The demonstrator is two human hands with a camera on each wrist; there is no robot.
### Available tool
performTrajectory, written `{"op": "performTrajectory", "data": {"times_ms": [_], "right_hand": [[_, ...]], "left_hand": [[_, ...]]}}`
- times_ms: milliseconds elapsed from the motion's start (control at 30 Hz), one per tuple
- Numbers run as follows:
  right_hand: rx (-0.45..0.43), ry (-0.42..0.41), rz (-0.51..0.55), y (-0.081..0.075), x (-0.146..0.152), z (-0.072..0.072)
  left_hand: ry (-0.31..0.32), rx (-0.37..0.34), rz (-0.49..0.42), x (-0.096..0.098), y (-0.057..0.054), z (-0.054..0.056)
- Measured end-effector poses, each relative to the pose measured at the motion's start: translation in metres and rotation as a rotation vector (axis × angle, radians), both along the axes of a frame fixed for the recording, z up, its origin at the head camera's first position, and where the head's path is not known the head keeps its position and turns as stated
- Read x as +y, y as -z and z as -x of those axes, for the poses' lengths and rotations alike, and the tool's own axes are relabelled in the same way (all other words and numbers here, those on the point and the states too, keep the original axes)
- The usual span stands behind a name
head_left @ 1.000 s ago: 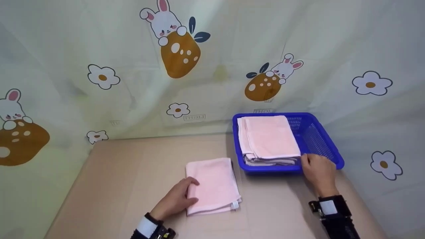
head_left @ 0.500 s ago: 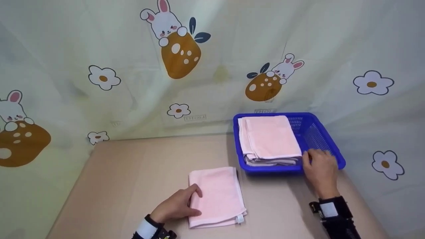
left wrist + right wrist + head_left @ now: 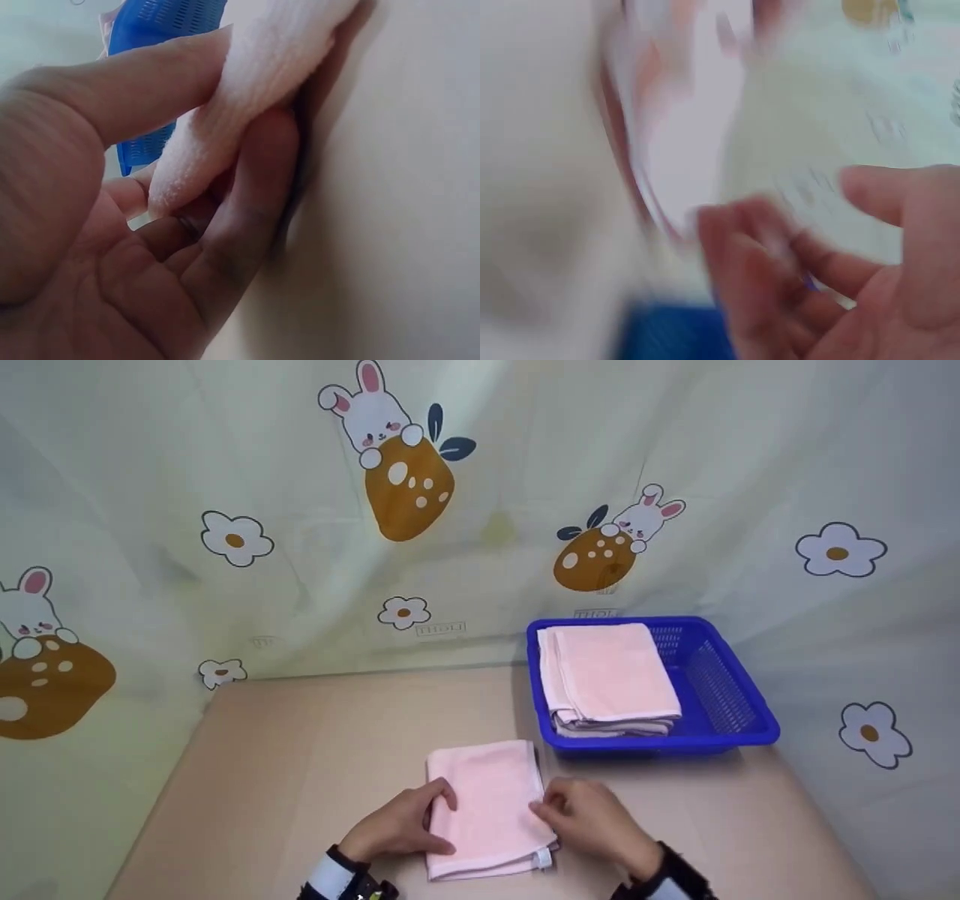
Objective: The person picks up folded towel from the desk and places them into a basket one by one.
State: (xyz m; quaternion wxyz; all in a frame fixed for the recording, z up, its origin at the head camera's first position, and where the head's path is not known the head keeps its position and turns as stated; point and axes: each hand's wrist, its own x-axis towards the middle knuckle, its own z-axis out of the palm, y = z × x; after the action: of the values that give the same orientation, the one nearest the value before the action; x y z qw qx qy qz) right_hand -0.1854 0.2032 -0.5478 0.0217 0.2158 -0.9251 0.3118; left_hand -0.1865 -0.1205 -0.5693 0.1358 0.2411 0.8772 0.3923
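A folded pink towel with a small white tag lies on the table, front and centre in the head view. My left hand pinches its left edge; the left wrist view shows fingers under the thick fold and the thumb on top. At the towel's right edge is my right hand, its thumb and bent fingers apart with nothing gripped between them. In the blurred right wrist view a gap shows between that hand and the towel; exact contact is hard to judge.
A blue plastic basket stands at the back right, near the patterned curtain. Folded pink towels are stacked in its left part. The tan table reaches to the curtain at the back.
The right hand has left the basket's front rim and come left and nearer to the towel's right edge. The left hand and towel shifted slightly nearer and right, mostly in the first half-second.
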Motion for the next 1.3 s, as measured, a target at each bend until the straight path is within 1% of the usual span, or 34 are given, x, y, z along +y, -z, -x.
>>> {"op": "performTrajectory", "data": {"times_ms": [33,100,167,233,333,400,567,667,767,933,1000,1167,1300], "right_hand": [[-0.021,-0.006,-0.006,0.007,-0.005,0.0],[-0.033,0.027,-0.025,0.018,-0.011,-0.001],[-0.053,0.058,-0.003,0.026,-0.016,-0.001],[-0.077,0.067,0.016,0.029,-0.019,-0.002],[-0.126,0.05,0.045,0.032,-0.023,-0.002],[-0.142,0.037,0.057,0.033,-0.024,-0.001],[-0.136,-0.025,0.079,0.038,-0.021,0.004],[-0.147,-0.056,0.081,0.039,-0.02,0.006],[-0.159,-0.066,0.077,0.038,-0.019,0.007],[-0.107,-0.095,0.074,0.032,-0.019,0.005],[-0.079,-0.097,0.073,0.027,-0.019,0.003],[-0.014,-0.084,0.052,0.015,-0.019,0.001],[0.035,-0.072,0.041,0.004,-0.018,-0.001]], "left_hand": [[0.001,-0.004,-0.001,0.001,0.001,0.0],[0.005,-0.013,-0.005,0.002,0.002,0.001],[0.01,-0.019,-0.008,0.003,0.003,0.001],[0.011,-0.021,-0.009,0.003,0.004,0.001],[0.009,-0.024,-0.015,0.002,0.004,0.001],[0.011,-0.031,-0.018,0.002,0.004,0.001],[0.018,-0.035,-0.011,0.0,0.004,0.002],[0.02,-0.036,-0.01,-0.001,0.005,0.003],[0.039,-0.029,-0.021,-0.001,0.005,0.004],[0.082,0.024,-0.03,-0.001,0.0,0.004],[0.084,0.035,-0.024,-0.001,-0.004,0.003],[0.07,0.026,-0.013,-0.001,-0.018,-0.001],[0.066,0.05,-0.034,-0.004,-0.031,-0.005]]}}
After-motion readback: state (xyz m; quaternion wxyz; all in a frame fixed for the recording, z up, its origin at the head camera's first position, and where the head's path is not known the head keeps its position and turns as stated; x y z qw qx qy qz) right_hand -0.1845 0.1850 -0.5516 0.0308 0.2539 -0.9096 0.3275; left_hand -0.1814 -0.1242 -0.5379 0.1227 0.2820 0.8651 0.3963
